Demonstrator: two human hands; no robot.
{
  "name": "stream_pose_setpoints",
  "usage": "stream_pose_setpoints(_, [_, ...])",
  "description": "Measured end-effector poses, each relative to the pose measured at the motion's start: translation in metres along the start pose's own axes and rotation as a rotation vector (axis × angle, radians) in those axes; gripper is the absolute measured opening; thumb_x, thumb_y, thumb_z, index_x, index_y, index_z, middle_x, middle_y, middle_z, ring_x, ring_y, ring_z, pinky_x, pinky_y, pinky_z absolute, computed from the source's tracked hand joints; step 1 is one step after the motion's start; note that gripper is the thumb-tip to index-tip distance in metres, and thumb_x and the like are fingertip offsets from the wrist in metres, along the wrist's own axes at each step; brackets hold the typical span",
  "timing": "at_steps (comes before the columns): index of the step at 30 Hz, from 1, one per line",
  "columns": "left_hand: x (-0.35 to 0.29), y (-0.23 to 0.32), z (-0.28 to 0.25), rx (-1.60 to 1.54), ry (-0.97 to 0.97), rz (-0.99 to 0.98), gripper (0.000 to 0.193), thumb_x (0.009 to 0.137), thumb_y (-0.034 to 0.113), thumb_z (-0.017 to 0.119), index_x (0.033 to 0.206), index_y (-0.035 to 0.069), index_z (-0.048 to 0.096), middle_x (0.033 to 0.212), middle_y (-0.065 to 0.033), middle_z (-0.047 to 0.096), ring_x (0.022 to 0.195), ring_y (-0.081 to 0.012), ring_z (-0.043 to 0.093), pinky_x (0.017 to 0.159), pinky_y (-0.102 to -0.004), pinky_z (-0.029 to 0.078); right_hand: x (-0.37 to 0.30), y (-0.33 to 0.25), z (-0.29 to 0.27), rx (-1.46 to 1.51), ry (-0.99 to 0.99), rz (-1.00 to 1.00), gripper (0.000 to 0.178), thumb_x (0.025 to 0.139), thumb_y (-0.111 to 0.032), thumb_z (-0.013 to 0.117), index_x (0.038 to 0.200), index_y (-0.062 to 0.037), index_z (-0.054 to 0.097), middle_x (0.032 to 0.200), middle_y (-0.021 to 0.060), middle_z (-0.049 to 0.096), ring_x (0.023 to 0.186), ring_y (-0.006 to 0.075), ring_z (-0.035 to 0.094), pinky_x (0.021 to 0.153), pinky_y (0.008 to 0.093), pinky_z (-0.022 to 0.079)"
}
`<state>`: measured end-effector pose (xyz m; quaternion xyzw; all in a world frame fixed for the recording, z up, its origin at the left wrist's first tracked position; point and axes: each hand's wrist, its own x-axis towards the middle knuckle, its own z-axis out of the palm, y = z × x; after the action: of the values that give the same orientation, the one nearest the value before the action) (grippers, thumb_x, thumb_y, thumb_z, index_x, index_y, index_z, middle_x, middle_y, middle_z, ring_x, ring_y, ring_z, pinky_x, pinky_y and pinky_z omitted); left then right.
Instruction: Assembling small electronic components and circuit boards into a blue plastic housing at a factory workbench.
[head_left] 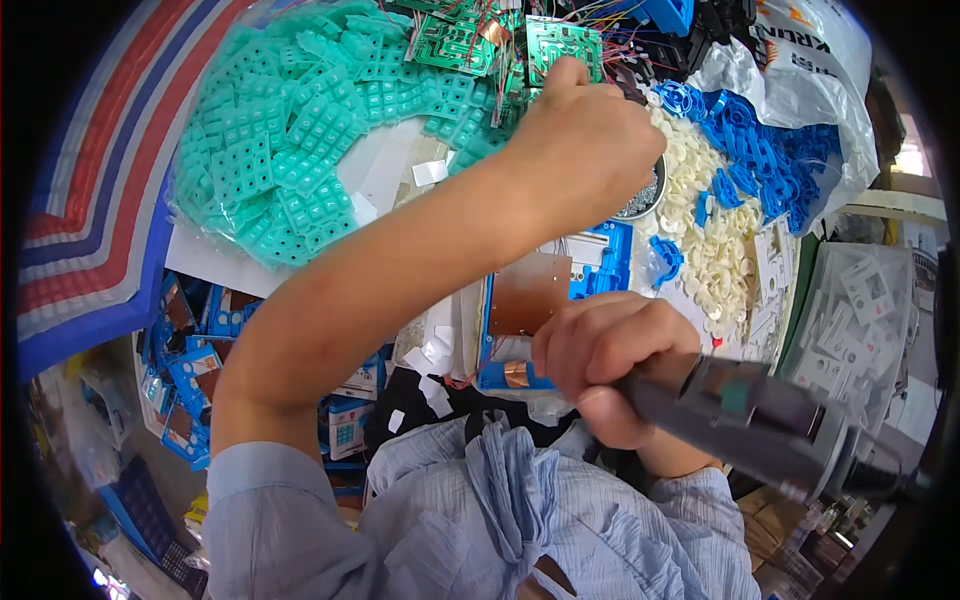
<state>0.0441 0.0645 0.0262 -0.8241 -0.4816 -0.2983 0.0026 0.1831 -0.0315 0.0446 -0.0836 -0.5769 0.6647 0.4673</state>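
My left hand (595,140) reaches across to the far side, its fingers curled and mostly hidden. One finger overlaps the lower edge of a green circuit board (565,45); whether it grips the board I cannot tell. Beside that hand is a round tin of small screws (642,200), partly covered. Closer in, my right hand (620,365) is wrapped round a dark grey electric screwdriver (740,420), whose body slants down to the right; its tip is hidden. Under the right hand lies an open blue plastic casing (612,262) with a brown board (530,290) in it.
A clear bag of turquoise rubber keypads (280,130) fills the far left. To the right are a heap of cream discs (715,260), blue plastic pieces (770,150) and a bin of white parts (855,300). Blue casings (195,390) are piled at lower left.
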Motion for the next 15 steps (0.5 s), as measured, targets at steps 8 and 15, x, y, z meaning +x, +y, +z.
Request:
stream_pose_setpoints(8, [-0.11, 0.019, -0.054, -0.363, 0.002, -0.206, 0.006, 0.083, 0.016, 0.074, 0.087, 0.012, 0.071, 0.085, -0.0012, 0.071, 0.079, -0.0214, 0.062, 0.089, -0.0421, 0.035, 0.001, 0.006, 0.001, -0.094, -0.051, -0.071, 0.018, 0.078, 0.002, 0.073, 0.086, 0.001, 0.057, 0.061, 0.008, 0.057, 0.048, 0.0213, 0.057, 0.048, 0.0345, 0.05])
stream_pose_setpoints(15, [-0.151, 0.053, -0.054, -0.47, -0.016, -0.282, 0.014, 0.077, 0.011, 0.078, 0.088, 0.014, 0.07, 0.085, 0.0007, 0.07, 0.078, -0.0188, 0.064, 0.088, -0.0422, 0.034, 0.027, -0.029, 0.005, 0.179, -0.061, 0.037, 0.028, 0.084, -0.017, 0.079, 0.077, 0.0022, 0.06, 0.063, 0.0086, 0.059, 0.053, 0.024, 0.059, 0.055, 0.0384, 0.053])
